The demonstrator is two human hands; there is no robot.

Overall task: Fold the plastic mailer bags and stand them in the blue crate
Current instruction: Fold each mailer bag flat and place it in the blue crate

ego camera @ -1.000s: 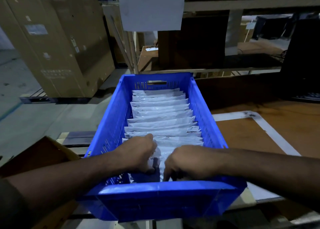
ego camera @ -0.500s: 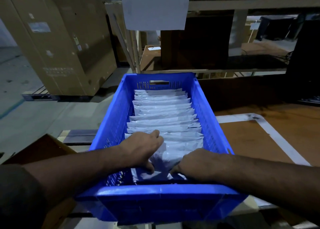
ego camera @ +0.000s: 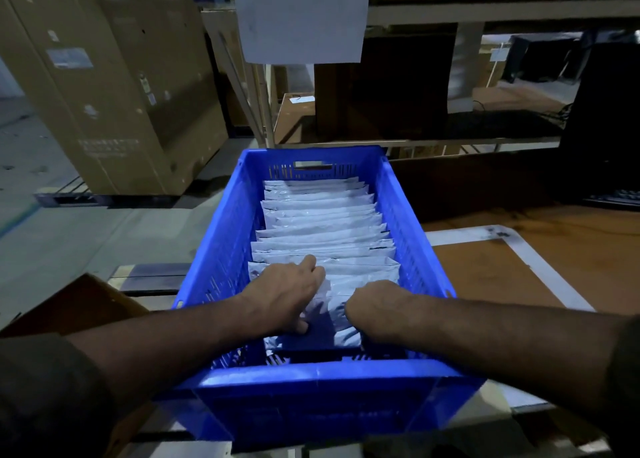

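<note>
Right now both my hands are down inside the blue crate, at its near end. My left hand lies on the nearest mailer bag, palm down, fingers stretched forward and loosely together, their tips touching the top edges of the bags just ahead of it; my thumb presses down along the bag's near left side. My right hand sits just beside it, on the right part of the same bag, knuckles up and fingers curled downward out of sight, so I cannot tell whether they are pinching the plastic or only pushing on it. Between my two hands a crumpled strip of that white bag shows, leaning rather than standing straight.

Ahead of my fingertips the row of folded mailer bags stands on edge, packed one behind another all the way to the crate's far wall, filling most of its length. Near my wrists, a little bare crate floor shows at the closest end.

To the right of my right forearm is a brown tabletop marked with a white tape outline. Off beyond my left hand stands a large cardboard box on the floor. Further ahead, above the crate, a white sheet hangs from a shelf rack.
</note>
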